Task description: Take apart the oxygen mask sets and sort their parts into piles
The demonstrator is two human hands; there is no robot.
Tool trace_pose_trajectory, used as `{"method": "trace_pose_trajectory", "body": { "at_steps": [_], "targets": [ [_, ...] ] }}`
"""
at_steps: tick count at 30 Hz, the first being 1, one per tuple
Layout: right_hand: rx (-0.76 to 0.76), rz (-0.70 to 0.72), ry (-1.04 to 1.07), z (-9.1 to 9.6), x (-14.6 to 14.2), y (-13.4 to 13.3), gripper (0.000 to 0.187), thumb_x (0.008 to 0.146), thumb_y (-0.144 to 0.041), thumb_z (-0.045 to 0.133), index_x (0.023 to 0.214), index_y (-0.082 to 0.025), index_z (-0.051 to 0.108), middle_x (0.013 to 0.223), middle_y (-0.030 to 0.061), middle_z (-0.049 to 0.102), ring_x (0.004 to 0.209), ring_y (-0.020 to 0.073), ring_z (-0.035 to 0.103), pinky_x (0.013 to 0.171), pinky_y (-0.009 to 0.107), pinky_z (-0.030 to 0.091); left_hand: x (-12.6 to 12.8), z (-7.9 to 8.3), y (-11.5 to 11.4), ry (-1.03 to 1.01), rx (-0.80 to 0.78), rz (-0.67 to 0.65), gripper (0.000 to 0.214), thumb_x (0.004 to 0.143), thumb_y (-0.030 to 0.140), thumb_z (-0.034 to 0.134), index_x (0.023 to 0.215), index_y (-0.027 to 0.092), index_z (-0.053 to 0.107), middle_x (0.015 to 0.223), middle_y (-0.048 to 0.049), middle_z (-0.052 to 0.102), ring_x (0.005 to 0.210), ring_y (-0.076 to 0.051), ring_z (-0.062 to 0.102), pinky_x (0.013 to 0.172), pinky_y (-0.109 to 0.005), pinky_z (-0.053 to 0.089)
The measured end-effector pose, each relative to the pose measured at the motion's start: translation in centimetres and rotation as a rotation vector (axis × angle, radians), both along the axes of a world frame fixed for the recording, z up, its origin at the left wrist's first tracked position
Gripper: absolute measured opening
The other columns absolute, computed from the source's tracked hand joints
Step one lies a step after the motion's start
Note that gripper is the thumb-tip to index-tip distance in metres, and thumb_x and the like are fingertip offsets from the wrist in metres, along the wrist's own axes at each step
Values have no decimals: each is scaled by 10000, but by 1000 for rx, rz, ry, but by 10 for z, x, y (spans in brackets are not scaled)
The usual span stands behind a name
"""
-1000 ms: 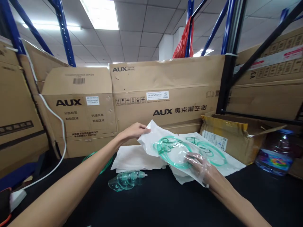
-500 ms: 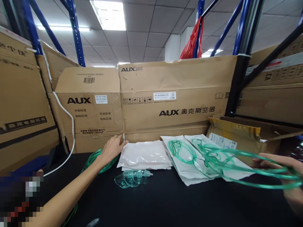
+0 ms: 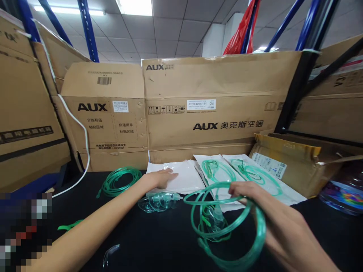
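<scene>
My right hand (image 3: 272, 219) is closed around a loop of green tubing (image 3: 227, 223) with a clear mask hanging inside the coil, held just above the black table (image 3: 170, 241). My left hand (image 3: 160, 178) lies flat and open on an empty white pouch (image 3: 181, 177), fingers pointing right. A clear green-tinted mask (image 3: 157, 201) sits on the table right below that hand. Two sealed pouches with green tubing (image 3: 241, 175) lie behind my right hand. Another coil of green tubing (image 3: 119, 180) rests left of the white pouch.
Large AUX cardboard boxes (image 3: 198, 109) wall off the back and left. An open carton (image 3: 295, 162) and a water bottle (image 3: 344, 192) stand at the right. A white cable (image 3: 82, 151) hangs at the left. A small clear part (image 3: 110, 254) lies near the front.
My right hand has brought the green tubing from the far right to the centre, gathered into a loop. My left hand moved from the left coil onto the white pouch.
</scene>
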State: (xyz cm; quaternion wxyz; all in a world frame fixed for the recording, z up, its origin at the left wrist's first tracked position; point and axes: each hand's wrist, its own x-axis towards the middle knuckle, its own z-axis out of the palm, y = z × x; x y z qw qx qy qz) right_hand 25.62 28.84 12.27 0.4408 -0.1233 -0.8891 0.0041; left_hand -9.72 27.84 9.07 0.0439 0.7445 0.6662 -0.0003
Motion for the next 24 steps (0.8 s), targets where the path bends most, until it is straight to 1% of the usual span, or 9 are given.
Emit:
{"method": "trace_pose_trajectory", "body": {
  "at_steps": [3,6,10,13,16,18,20,22,24],
  "targets": [
    [37,127,-126,-12,-14,-13,451,941,-60,452,1344,-258,502,1252,92,695,1155,215,702,962,275,593,9,1,5,-2,31,0,386,985,307,649,1348,193,585,1436,-123,550,1241,-301,587,1019,-537,510],
    [43,163,-220,-35,-5,-12,539,923,-58,466,1431,-236,466,1376,105,641,1256,224,648,1019,276,563,19,3,9,-38,102,6,403,993,315,634,1374,202,568,1476,-125,516,1282,-312,557,1050,-556,480],
    [-24,140,-202,-48,15,-3,409,977,-155,509,1373,-258,531,1368,77,643,1243,196,655,1030,224,538,30,6,17,-131,116,10,402,989,337,640,1358,189,577,1442,-125,545,1257,-309,576,1037,-553,488],
    [-80,94,-179,-32,17,-1,280,1004,-218,521,1271,-277,579,1257,55,684,1141,173,702,991,198,556,39,11,17,-240,103,-3,375,978,343,657,1311,177,609,1391,-121,587,1222,-297,602,1026,-549,493],
    [-72,89,-127,-6,4,-6,206,1007,-252,532,1195,-295,605,1151,40,712,1034,183,730,916,221,596,51,22,6,-397,151,-38,400,1007,423,588,1321,177,619,1429,-124,588,1313,-304,547,1122,-538,399],
    [-76,133,-86,11,-9,-11,182,1004,-241,523,1141,-311,621,1099,30,720,991,193,730,845,234,610,64,32,-7,-525,163,-95,480,1051,532,421,1326,204,637,1437,-84,612,1344,-276,530,1157,-438,367],
    [-124,187,-49,27,-23,-15,171,1008,-236,504,1074,-321,637,1056,26,722,953,204,728,809,261,609,79,42,-21,-632,140,-150,667,1061,614,186,1299,216,666,1381,-54,664,1284,-252,585,1113,-371,414],
    [-189,229,-4,41,-35,-19,174,1023,-257,489,1029,-328,648,1000,22,721,908,211,727,780,281,608,95,48,-35,-753,72,-191,882,1028,638,-24,1236,180,702,1291,-86,713,1187,-251,644,1045,-375,470],
    [-217,244,49,50,-42,-21,176,1037,-298,491,999,-331,660,963,14,720,897,209,721,775,279,604,106,51,-48,-985,-92,-241,1047,973,659,-149,1132,128,739,1198,-141,741,1125,-262,665,1012,-386,488]
  ]
}}
